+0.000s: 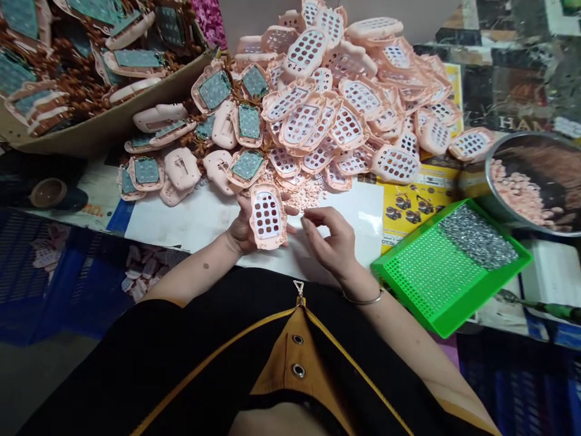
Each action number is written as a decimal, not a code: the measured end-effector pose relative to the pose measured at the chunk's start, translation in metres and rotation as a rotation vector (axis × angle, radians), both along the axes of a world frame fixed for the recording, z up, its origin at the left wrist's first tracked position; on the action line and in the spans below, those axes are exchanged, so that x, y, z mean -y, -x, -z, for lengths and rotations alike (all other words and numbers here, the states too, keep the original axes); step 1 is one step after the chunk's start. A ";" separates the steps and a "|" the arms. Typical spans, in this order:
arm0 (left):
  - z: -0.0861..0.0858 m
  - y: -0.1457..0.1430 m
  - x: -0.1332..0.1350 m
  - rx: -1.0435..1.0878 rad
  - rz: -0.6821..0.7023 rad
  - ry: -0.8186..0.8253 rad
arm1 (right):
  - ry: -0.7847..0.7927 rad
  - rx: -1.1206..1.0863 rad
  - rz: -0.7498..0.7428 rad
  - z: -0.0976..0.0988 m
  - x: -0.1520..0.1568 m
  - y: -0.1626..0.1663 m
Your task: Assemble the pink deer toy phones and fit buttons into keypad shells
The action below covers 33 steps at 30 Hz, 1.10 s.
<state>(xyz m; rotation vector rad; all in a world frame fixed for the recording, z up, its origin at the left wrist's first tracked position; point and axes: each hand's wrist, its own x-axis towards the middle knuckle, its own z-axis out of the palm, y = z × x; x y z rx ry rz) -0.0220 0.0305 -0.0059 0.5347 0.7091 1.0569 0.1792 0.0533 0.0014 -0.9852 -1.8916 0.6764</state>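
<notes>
One pink shell with holes [267, 218] is held in the left hand [244, 227].
The right hand [333, 239] is near it, with bent fingers. Behind them lies a pile of similar shells [313, 124]; on the right, a green basket [408, 272] contains small silvery pieces [476, 236], and beside it a metal bowl [551, 169] holds small pink parts [520, 194].

"HAN" on dark printed sheet [512, 91], "PRECAU" on yellow sheet [420, 191], smaller print illegible
</notes>
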 end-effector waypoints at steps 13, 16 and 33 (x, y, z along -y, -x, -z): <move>-0.017 -0.004 0.017 -0.011 -0.012 0.033 | -0.425 0.194 -0.163 0.007 0.023 0.016; -0.019 0.001 0.022 0.078 0.214 0.081 | -0.437 0.141 -0.292 0.011 0.023 0.006; -0.009 0.009 0.021 0.135 0.274 0.089 | -0.195 0.390 0.033 0.043 -0.036 -0.002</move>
